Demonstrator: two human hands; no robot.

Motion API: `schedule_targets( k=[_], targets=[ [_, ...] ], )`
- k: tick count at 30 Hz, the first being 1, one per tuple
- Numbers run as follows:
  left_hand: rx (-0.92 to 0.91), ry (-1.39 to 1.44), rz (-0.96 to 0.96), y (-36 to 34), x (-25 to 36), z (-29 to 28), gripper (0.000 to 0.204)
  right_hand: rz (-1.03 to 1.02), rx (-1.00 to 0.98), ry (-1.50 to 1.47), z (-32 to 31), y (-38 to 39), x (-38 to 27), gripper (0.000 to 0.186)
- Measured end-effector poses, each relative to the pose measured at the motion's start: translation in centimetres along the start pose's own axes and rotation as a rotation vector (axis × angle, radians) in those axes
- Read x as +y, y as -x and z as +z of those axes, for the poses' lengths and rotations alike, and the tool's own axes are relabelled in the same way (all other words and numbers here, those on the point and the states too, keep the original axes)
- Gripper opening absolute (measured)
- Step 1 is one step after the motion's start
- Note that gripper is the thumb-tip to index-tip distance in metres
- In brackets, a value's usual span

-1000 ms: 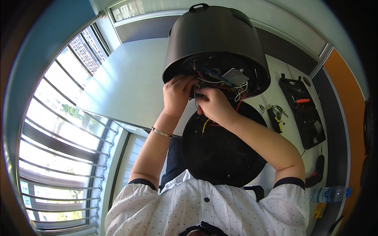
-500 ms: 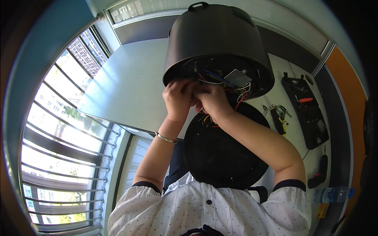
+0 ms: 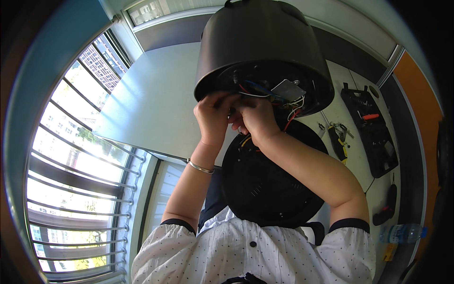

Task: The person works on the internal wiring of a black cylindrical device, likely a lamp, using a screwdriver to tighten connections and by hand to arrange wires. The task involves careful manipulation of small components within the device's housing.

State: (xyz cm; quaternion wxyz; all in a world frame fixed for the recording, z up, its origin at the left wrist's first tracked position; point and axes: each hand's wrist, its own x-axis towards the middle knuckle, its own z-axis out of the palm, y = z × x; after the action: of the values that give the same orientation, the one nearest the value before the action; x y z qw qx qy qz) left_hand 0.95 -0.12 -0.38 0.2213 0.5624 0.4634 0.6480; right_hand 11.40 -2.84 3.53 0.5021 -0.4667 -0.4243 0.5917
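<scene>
A large black cylindrical appliance (image 3: 259, 40) lies tipped on its side, its underside open toward me, showing red, blue and white wires and a grey metal plate (image 3: 287, 90). My left hand (image 3: 212, 116) is at the lower left rim, fingers curled into the wiring. My right hand (image 3: 256, 118) is closed beside it, its fingertips meeting those of my left. What they grip is hidden by the fingers and shadow. A round black base plate (image 3: 265, 189) sits below, near my body, with yellow and red wires on it under my hands.
A pale table (image 3: 142, 99) extends left toward a barred window (image 3: 80, 203). At right lie a black tool case (image 3: 376, 142) with an orange-handled tool, yellow-black tools (image 3: 338, 142), a dark tool (image 3: 385, 208) and a plastic bottle (image 3: 402, 233). A partition stands behind.
Both hands have drawn closer together at the underside's rim, the right one moving slightly up and right. The appliance has shifted a little rightward, and its top sits higher in view.
</scene>
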Motion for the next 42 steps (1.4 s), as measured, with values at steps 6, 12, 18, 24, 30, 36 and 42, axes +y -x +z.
schedule_targets(
  k=[6,12,18,24,30,36,42],
  targets=[
    [-0.04,-0.018,0.066,0.2,0.5,-0.4,0.008,-0.002,-0.012,-0.025,0.0,-0.2,0.0,0.014],
    [-0.067,-0.144,0.225,0.1,0.0,-0.9,0.014,-0.008,0.012,0.0,0.2,-0.2,-0.4,0.013],
    [-0.138,-0.267,0.356,-0.5,0.2,-1.4,0.017,-0.006,0.01,-0.006,0.2,-0.6,-0.3,0.01],
    [-0.146,-0.174,0.24,-0.5,0.9,-1.5,0.015,0.021,0.027,0.004,0.5,-0.6,-0.5,0.011],
    [-0.136,-0.074,0.048,-0.3,0.9,-1.3,0.011,-0.002,0.028,0.013,0.5,-0.7,-0.2,0.014],
    [-0.118,0.007,-0.035,-0.2,1.1,-1.2,0.011,-0.008,0.033,0.038,0.6,-0.6,-0.3,0.016],
    [-0.173,-0.184,0.242,-0.3,0.4,-1.5,0.019,-0.02,0.058,0.062,0.8,-0.4,-0.2,0.016]
  ],
)
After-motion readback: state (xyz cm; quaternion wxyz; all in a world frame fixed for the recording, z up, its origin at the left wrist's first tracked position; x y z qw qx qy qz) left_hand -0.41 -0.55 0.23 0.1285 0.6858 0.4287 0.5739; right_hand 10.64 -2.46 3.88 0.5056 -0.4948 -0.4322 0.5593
